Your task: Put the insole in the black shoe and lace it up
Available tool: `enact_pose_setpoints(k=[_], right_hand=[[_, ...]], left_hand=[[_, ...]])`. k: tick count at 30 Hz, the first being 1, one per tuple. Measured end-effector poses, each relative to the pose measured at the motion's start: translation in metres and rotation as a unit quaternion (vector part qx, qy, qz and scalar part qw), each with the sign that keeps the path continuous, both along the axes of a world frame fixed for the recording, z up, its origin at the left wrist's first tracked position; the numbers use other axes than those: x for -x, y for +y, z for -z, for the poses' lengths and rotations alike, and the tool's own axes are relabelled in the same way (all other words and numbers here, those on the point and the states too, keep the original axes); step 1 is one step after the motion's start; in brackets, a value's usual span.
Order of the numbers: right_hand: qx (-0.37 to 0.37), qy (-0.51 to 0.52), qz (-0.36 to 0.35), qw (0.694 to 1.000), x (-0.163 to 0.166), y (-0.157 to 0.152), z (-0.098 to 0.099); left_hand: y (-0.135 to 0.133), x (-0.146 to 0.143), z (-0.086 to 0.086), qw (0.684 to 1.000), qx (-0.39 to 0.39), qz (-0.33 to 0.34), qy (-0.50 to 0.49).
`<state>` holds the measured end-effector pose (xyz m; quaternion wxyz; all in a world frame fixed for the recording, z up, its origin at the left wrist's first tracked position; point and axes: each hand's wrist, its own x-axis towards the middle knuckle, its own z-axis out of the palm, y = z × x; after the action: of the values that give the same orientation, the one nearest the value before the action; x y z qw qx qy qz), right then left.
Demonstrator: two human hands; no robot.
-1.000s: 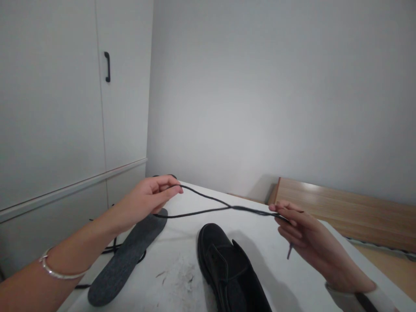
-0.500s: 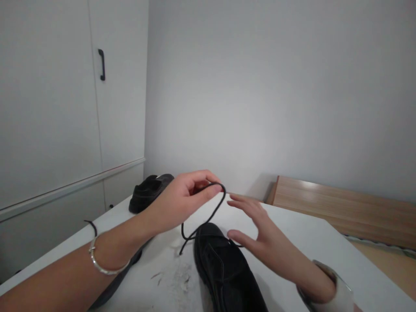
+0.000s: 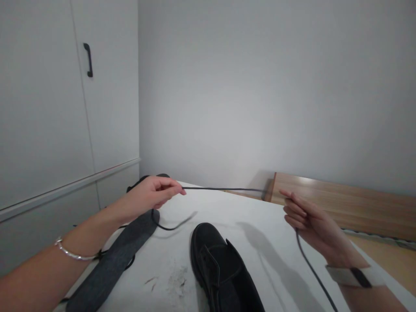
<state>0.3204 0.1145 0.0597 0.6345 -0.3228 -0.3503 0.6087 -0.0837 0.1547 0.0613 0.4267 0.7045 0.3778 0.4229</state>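
Observation:
A black shoelace (image 3: 224, 189) runs taut and level between my two hands above the white table (image 3: 260, 225). My left hand (image 3: 152, 195) pinches it at the left, and a loose end curls down from there toward the table. My right hand (image 3: 308, 219) holds it at the right with fingers together, and the lace drops down past my wrist. Below the lace, a black shoe (image 3: 221, 268) without laces stands on the table, toe pointing away. A grey insole (image 3: 113, 260) lies under my left forearm.
A second black shoe (image 3: 143, 180) sits at the far left corner, mostly behind my left hand. White cabinets (image 3: 65, 108) with a black handle stand at the left. A wooden board (image 3: 341, 203) lies beyond the table's right side.
My hands were close together over the shoe with the lace looped in my left hand; they have since moved apart, pulling the lace into a straight line between them.

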Motion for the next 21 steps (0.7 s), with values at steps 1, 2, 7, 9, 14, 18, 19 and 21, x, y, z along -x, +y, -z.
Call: enact_pose_setpoints(k=[1, 2, 7, 9, 14, 18, 19, 21], right_hand=[[0.033, 0.062, 0.031, 0.997, -0.013, 0.004, 0.004], [0.054, 0.125, 0.066, 0.989, -0.024, 0.006, 0.007], [0.039, 0.234, 0.179, 0.955, -0.069, 0.011, 0.015], [0.036, 0.259, 0.229, 0.938, -0.078, 0.010, 0.014], [-0.006, 0.266, 0.318, 0.910, -0.067, 0.008, 0.007], [-0.045, 0.188, 0.318, 0.928, -0.046, 0.007, 0.011], [-0.064, 0.151, 0.315, 0.935, -0.043, 0.008, 0.015], [-0.101, 0.072, 0.299, 0.946, -0.038, 0.012, 0.026]], left_hand=[[0.005, 0.006, 0.005, 0.999, 0.029, -0.005, -0.043], [0.009, 0.012, 0.008, 0.994, 0.058, -0.008, -0.094], [0.023, 0.031, 0.010, 0.909, 0.166, 0.004, -0.382], [0.024, 0.034, 0.007, 0.887, 0.160, -0.005, -0.433], [0.013, 0.018, 0.003, 0.865, 0.114, -0.026, -0.487], [0.011, -0.006, 0.007, 0.905, 0.098, -0.055, -0.410], [0.012, -0.011, 0.010, 0.920, 0.085, -0.071, -0.376], [0.016, -0.016, 0.019, 0.947, 0.047, -0.093, -0.303]])
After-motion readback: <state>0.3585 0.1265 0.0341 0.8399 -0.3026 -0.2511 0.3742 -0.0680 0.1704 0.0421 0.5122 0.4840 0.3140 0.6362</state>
